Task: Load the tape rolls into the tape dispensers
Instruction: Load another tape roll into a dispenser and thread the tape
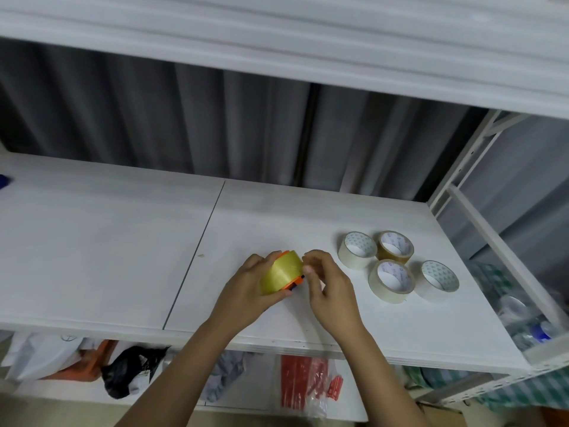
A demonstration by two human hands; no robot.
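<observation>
A yellow tape roll (281, 274) sits in an orange tape dispenser (295, 282), held just above the white shelf (123, 241). My left hand (246, 286) wraps around the roll and dispenser from the left. At the roll's right edge, my right hand (326, 282) has its fingertips pinched together; the tape end itself is too small to make out. Several loose tape rolls lie flat to the right: a whitish one (357, 249), a brown one (395, 247), a cream one (391, 280) and a white one (437, 280).
An upper shelf board (277, 50) overhangs, with a grey curtain (154, 118) behind. A white metal rack post (462, 167) stands at the right. Below the shelf edge lie bags, cloth and a red packet (303, 386). A blue object (4, 181) shows at far left.
</observation>
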